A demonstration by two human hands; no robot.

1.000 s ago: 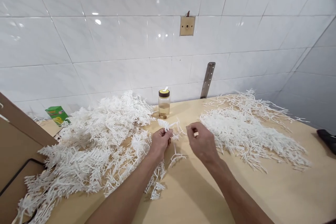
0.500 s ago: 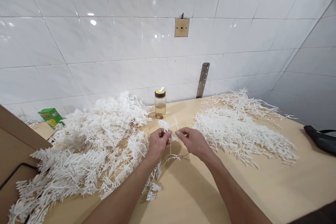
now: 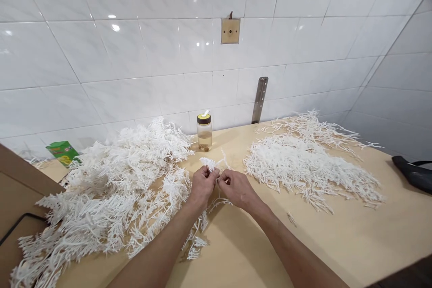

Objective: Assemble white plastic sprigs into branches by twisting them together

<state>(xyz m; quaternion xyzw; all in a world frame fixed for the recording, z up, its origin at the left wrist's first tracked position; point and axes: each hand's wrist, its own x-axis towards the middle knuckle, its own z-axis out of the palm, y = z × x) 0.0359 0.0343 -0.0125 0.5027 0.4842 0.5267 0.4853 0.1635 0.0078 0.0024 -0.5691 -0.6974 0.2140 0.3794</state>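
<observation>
My left hand (image 3: 202,187) is closed, its thumb and fingertips pinching a white branched sprig (image 3: 208,163) whose feathery tip sticks up above the fingers. Right beside it, my right hand (image 3: 238,189) is also closed in a pinch at the sprig's stem; the exact grip point is hidden by the fingers. A thin bare white strand (image 3: 224,159) rises between the two hands. Under them, more pale stems (image 3: 221,201) lie on the table. To the left spreads a big heap of feathery white sprigs (image 3: 111,184), and to the right a flatter pile of white stems (image 3: 303,166).
A lidded jar of pale liquid (image 3: 204,137) stands behind my hands. A green box (image 3: 62,153) leans at the far left near a brown cardboard panel (image 3: 23,189). A metal strip (image 3: 259,100) rests against the tiled wall, and a black object (image 3: 413,174) lies far right.
My right hand has moved left and slightly down, closing up to my left hand. A small pale fragment now shows on the table beside my right forearm. The view has shifted slightly.
</observation>
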